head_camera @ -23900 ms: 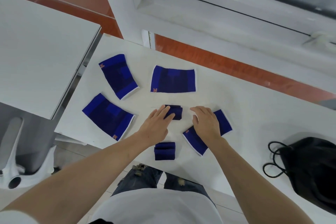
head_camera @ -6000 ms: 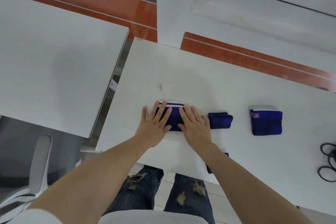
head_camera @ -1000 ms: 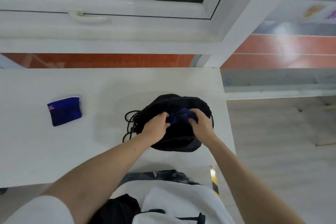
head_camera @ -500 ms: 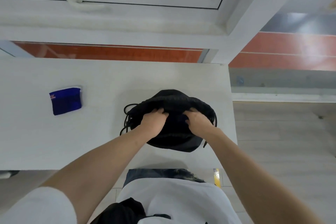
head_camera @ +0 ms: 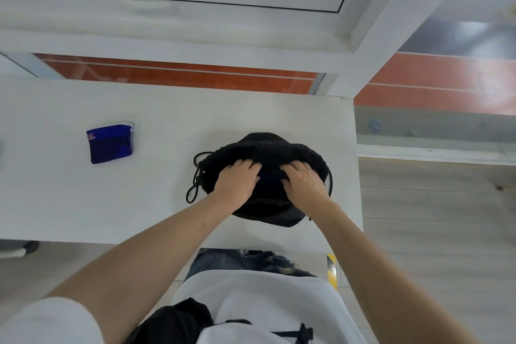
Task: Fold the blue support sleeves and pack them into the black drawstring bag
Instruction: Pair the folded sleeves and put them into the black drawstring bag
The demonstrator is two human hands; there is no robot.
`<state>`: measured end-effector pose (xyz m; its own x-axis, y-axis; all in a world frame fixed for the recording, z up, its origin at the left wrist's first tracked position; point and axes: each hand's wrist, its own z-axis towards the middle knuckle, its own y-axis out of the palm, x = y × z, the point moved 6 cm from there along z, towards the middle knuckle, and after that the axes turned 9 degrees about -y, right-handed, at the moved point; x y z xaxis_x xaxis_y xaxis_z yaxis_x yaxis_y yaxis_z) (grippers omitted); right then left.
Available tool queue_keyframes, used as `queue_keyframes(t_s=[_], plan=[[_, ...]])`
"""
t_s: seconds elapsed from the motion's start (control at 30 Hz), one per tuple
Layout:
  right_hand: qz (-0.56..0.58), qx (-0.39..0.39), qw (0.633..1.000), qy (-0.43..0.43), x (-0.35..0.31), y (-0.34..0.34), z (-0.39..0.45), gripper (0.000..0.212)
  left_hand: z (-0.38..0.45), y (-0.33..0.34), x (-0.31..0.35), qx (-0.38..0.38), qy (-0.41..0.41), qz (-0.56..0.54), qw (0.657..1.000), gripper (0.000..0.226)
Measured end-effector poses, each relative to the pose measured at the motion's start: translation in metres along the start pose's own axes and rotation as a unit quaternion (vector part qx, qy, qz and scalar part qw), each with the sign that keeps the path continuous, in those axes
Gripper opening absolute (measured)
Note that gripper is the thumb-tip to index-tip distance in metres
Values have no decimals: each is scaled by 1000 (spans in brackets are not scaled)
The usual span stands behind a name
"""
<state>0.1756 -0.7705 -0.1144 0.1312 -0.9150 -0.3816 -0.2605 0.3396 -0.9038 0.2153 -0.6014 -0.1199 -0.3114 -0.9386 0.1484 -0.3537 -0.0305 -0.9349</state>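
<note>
The black drawstring bag [head_camera: 279, 145] lies near the right end of the white table [head_camera: 125, 204], its mouth facing me. My left hand [head_camera: 237, 183] and my right hand [head_camera: 304, 186] are both sunk into the mouth with curled fingers, the fingertips hidden by the fabric. A dark blue strip of folded support sleeves [head_camera: 269, 176] shows between the hands, inside the bag. One more folded blue sleeve [head_camera: 110, 142], white-edged with a small orange logo, lies alone on the table far to the left.
The bag's black cord [head_camera: 195, 181] loops on the table left of the bag. The table's right edge [head_camera: 358, 176] runs just past the bag, with grey floor beyond. A white window frame [head_camera: 195, 25] rises behind the table.
A second ago both hands held blue sleeves over the bag's mouth; they have pushed them down inside, and almost no blue shows. The view has tilted slightly.
</note>
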Motion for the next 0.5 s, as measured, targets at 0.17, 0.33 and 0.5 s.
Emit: queue_keyframes(t_s=[0.17, 0.33, 0.5], plan=[[-7, 73, 997, -27, -33, -28, -9, 32, -39, -38, -12, 108, 12, 1, 994, 33], [-22, 130, 989, -65, -81, -42, 1, 29, -72, -72, -46, 199, -17, -23, 980, 34], [-32, 137, 983, -116, -148, -36, 23, 28, -101, -83, -114, 203, -80, -33, 975, 34]])
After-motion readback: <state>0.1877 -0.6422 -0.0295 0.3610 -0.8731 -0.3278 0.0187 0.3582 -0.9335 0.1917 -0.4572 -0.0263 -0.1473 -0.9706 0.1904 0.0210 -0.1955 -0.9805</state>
